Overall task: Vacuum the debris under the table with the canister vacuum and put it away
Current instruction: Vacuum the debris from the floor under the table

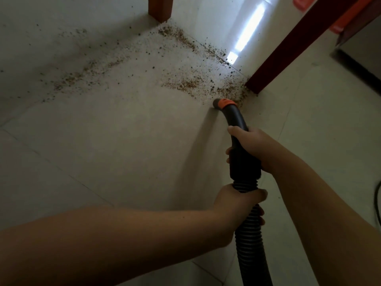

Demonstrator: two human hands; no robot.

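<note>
Brown and black debris lies scattered over the pale tiled floor between two red-brown table legs. A black vacuum handle with an orange ring at its tip points down at the floor, at the near edge of the debris by the right leg. My right hand is wrapped around the rigid black handle. Lower down, my left hand grips the ribbed black hose, which runs off the bottom of the view. The canister is not in view.
One table leg stands at the top centre, another slants at the right. A thinner trail of debris spreads to the left. A black cable lies at the right edge. Orange plastic objects sit at the top right.
</note>
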